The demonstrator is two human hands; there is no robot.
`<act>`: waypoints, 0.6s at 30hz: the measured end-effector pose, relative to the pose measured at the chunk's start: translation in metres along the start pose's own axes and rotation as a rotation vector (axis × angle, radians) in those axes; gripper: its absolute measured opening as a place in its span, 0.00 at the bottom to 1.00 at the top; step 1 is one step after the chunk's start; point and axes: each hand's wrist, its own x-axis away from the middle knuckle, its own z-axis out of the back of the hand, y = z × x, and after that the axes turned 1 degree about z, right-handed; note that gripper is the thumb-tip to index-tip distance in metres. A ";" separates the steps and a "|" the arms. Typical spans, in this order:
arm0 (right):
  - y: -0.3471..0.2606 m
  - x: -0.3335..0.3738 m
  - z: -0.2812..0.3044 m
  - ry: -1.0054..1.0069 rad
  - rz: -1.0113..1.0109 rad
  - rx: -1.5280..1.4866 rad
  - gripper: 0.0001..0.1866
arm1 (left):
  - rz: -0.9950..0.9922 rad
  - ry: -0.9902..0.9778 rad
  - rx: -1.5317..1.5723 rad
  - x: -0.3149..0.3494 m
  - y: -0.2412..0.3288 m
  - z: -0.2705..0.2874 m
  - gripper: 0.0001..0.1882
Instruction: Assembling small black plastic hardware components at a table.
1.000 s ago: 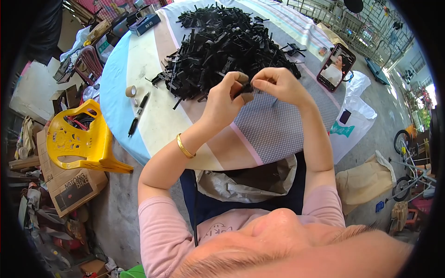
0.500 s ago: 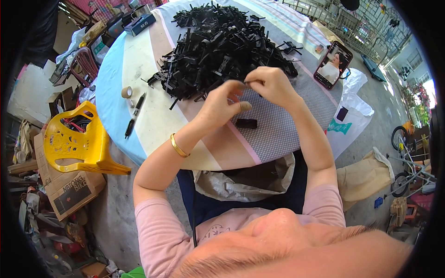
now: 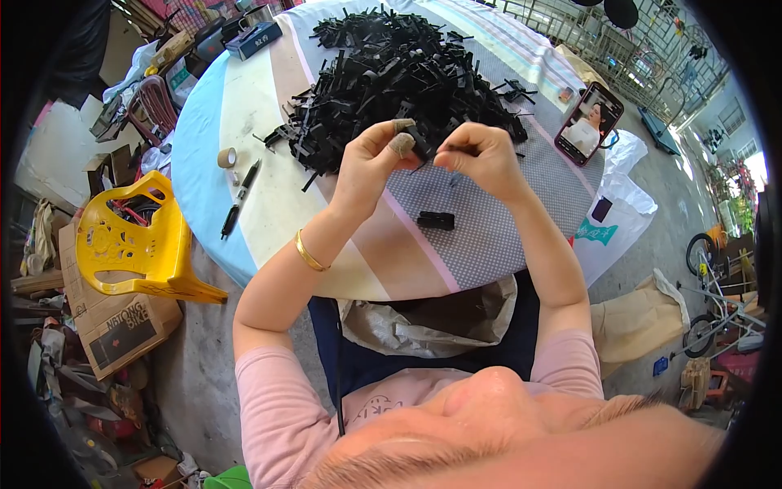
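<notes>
Above the table my left hand (image 3: 368, 165) pinches a black plastic part (image 3: 423, 145) between thumb and finger; the thumb and a fingertip are wrapped in tape. Beside it, my right hand (image 3: 487, 161) has its thumb and fingertips pressed together near the part's right side. Whatever sits in that pinch is too small to make out. Behind both hands rises a big heap of black plastic parts (image 3: 383, 90). A short black block-like piece (image 3: 436, 220) lies by itself on the dotted cloth, nearer to me than the hands.
A phone (image 3: 590, 124) leans at the right edge of the round table. On the left lie a tape roll (image 3: 226, 157), a black pen (image 3: 241, 200) and a dark blue box (image 3: 254, 41). An open sack (image 3: 423, 338) rests on my lap; a yellow chair (image 3: 134, 244) stands left.
The left hand has turned, and the black part now shows in its fingers. Both hands have shifted slightly apart, the right one a little lower. The heap looks unchanged.
</notes>
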 end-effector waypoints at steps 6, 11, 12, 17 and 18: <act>0.006 -0.004 -0.002 -0.030 -0.247 0.031 0.13 | -0.089 -0.139 -0.268 0.006 0.004 -0.005 0.25; 0.002 -0.004 -0.005 -0.060 -0.420 -0.048 0.15 | -0.273 -0.155 -0.598 0.010 0.002 -0.009 0.34; 0.003 -0.004 -0.006 -0.071 -0.441 -0.052 0.15 | -0.278 -0.149 -0.690 0.009 0.003 -0.008 0.34; 0.007 -0.003 -0.004 -0.058 -0.347 -0.383 0.10 | -0.284 -0.060 -0.447 0.009 -0.004 -0.013 0.28; 0.006 -0.003 -0.003 -0.060 -0.346 -0.383 0.10 | -0.182 -0.068 -0.339 0.010 -0.001 -0.012 0.24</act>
